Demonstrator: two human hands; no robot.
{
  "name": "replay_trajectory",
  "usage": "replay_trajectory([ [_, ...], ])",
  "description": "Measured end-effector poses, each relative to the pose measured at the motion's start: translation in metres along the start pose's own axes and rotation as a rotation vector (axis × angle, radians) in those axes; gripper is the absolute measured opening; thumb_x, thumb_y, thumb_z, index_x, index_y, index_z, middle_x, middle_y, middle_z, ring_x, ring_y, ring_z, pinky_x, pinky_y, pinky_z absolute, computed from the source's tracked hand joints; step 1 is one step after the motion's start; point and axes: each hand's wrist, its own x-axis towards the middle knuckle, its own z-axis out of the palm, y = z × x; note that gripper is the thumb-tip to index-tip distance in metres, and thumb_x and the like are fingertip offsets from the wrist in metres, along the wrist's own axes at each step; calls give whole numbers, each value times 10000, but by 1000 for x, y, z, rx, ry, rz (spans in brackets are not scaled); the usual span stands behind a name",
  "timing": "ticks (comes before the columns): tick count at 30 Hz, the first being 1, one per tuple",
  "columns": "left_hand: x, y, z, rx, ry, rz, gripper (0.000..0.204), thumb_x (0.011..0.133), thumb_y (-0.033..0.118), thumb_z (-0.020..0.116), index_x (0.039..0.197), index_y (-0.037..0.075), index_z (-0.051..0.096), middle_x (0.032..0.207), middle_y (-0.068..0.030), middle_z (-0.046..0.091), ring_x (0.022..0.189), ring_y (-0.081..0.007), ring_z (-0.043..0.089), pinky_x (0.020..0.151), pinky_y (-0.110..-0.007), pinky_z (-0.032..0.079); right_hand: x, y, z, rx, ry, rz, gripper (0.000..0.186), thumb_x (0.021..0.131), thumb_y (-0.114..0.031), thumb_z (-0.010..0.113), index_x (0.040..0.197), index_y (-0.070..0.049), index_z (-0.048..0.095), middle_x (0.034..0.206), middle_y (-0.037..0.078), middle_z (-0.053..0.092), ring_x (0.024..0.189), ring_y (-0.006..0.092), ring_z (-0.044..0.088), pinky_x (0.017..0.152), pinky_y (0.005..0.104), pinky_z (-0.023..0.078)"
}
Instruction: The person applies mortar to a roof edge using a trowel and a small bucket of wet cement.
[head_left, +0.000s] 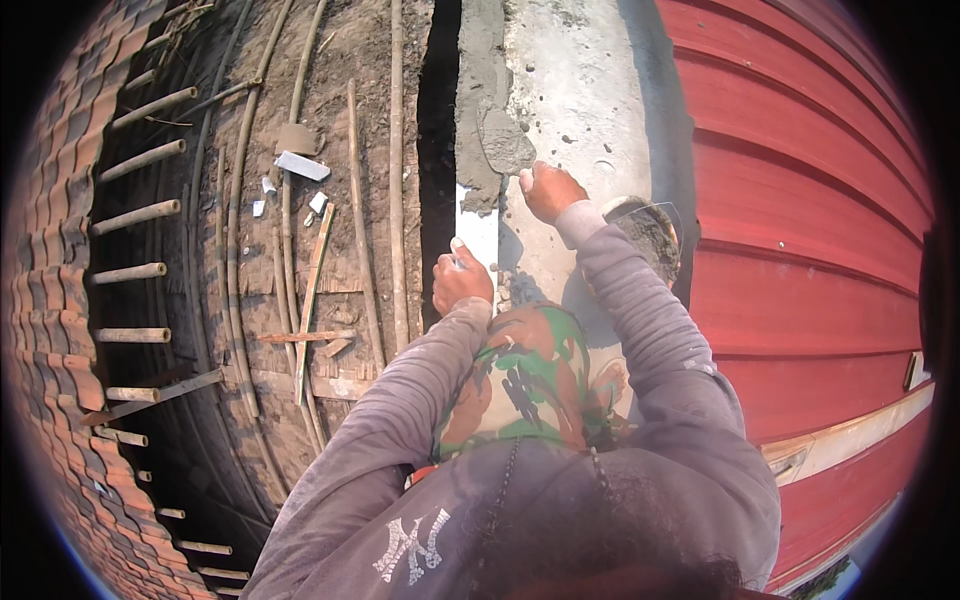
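The strip of wet mortar (481, 70) runs down from the top centre of the frame along a narrow ledge, stopping over a smooth white block (481, 238). On it, the trowel (508, 142) lies nearly flat, its blade caked grey, presumably to press and smooth the mix. The right hand (553, 192) is closed around the trowel's handle, probably for firm control. The left hand (462, 280), fingers curled, is at the block's left edge, perhaps for steadiness (whether it grips or merely leans, I cannot tell).

Just right of the right wrist, a round bucket (633, 203) with a thin wire handle holds grey mix (652, 238), seemingly kept close for refilling; the sleeve hides part of it, so its fill level is unclear. Beyond are a pale concrete slab (585, 85) at upper centre and red metal roofing (800, 220) at right.
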Motion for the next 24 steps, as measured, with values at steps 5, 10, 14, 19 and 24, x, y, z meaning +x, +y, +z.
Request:
replay_trajectory([
  [5, 1, 1, -2, -4, -4, -2, 655, 1094, 578, 346, 1212, 40, 699, 1245, -208, 695, 1157, -430, 662, 1017, -538, 488, -82, -11, -21, -188, -185, -85, 429, 1049, -399, 498, 1162, -16, 656, 1042, 277, 746, 1015, 452, 727, 905, 566, 566],
  [10, -1, 4, 0, 38, 11, 17, 582, 1094, 544, 393, 1123, 53, 705, 1155, -178, 718, 1093, -400, 692, 964, -525, 514, 6, 0, -52, -323, -6, -104, 380, 1029, -358, 525, 1128, -29, 686, 1083, 238, 756, 1037, 412, 735, 915, 526, 579],
  [14, -1, 5, -2, 27, 11, 10, 575, 1093, 543, 400, 1120, 53, 701, 1171, -179, 713, 1099, -396, 693, 966, -525, 513, 100, -13, -85, -348, 68, -16, 412, 1018, -335, 517, 1226, -60, 742, 1249, 190, 743, 1162, 363, 719, 1010, 475, 559],
  [19, 1, 1, 1, 23, 20, 20, 588, 1086, 567, 407, 1086, 72, 726, 1166, -185, 728, 1091, -410, 695, 955, -524, 527, 111, -14, -66, -303, 27, -28, 438, 1029, -354, 516, 1247, -39, 728, 1250, 212, 737, 1164, 383, 712, 998, 491, 559],
  [24, 5, -12, 10, 27, 67, 30, 573, 1090, 553, 413, 1082, 71, 723, 1157, -189, 727, 1081, -409, 699, 942, -523, 533, -15, -23, -37, -345, -192, -193, 440, 1054, -396, 501, 1191, -20, 684, 1120, 261, 743, 1077, 438, 715, 954, 544, 560],
])
